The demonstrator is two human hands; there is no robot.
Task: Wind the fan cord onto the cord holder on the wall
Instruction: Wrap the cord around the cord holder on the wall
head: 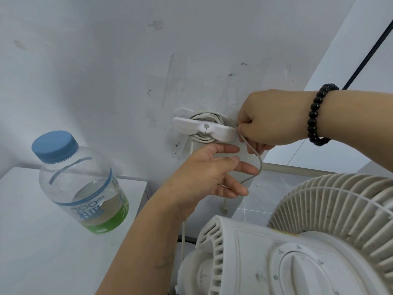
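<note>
A white cord holder [204,128] is fixed to the wall at centre, with several turns of the pale grey fan cord [204,116] coiled behind its bar. My right hand [270,122] pinches the cord at the holder's right end. From there the cord loops down past my left hand [212,173], whose fingers are stretched out straight under the holder and touch the loop. Another stretch of cord hangs down below my left wrist toward the white fan [297,241] at the lower right.
A clear bottle [83,188] with a blue cap and green label stands on a white surface [32,241] at the left. The fan's grille and motor housing fill the lower right. A grey pipe [297,168] runs behind the fan. A black cable [370,50] crosses the upper right.
</note>
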